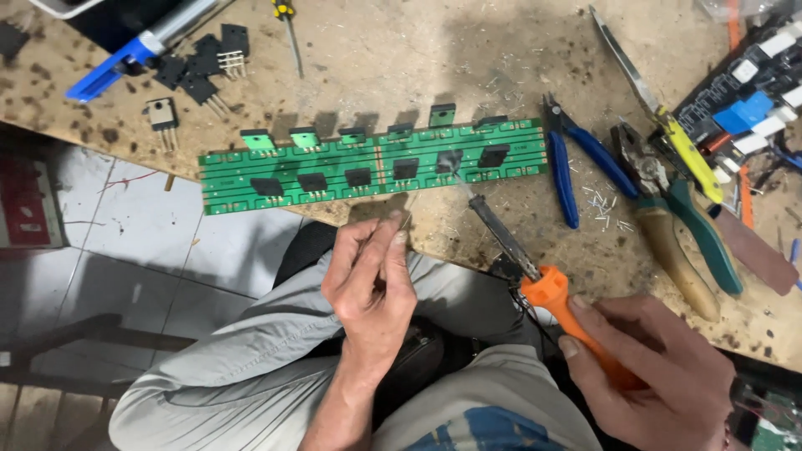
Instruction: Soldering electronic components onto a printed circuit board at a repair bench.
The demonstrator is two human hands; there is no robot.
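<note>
The right hand's fingers point(585, 321) were wrapped around the orange handle of a soldering iron point(535, 267), a proper closed grip, with the dark tip angled up onto the long green circuit board point(251, 167). A little puff of smoke sat right where the tip met the board, toward its right end. The right hand point(647, 367) itself hung below the board and off to its right, over the bench edge.

The left hand point(372, 280) was just below the middle of the board, fingertips point(393, 230) pinched together on a thin strand of solder wire point(407, 222), which was barely visible. Pretty sure it was a pinch grip and not a loose hand. That hand didn't touch the board.

The board lay flat along the front edge of the wooden bench point(401, 58), with a row of black transistors on it and green tabs poking out over its far edge.

Right of the board: blue-handled cutters point(576, 159) just beside its end, then green-handled pliers point(693, 225), and a yellow-handled tool point(689, 154) lying across them. A scatter of clipped leads point(603, 207) lay between the cutters and the pliers. Up and left of the board sat loose black transistors point(196, 71) and a blue-tipped tool point(117, 67). A small screwdriver point(288, 29) lay above it.

Below the board, the person's grey trousers point(242, 351) filled the view.
</note>
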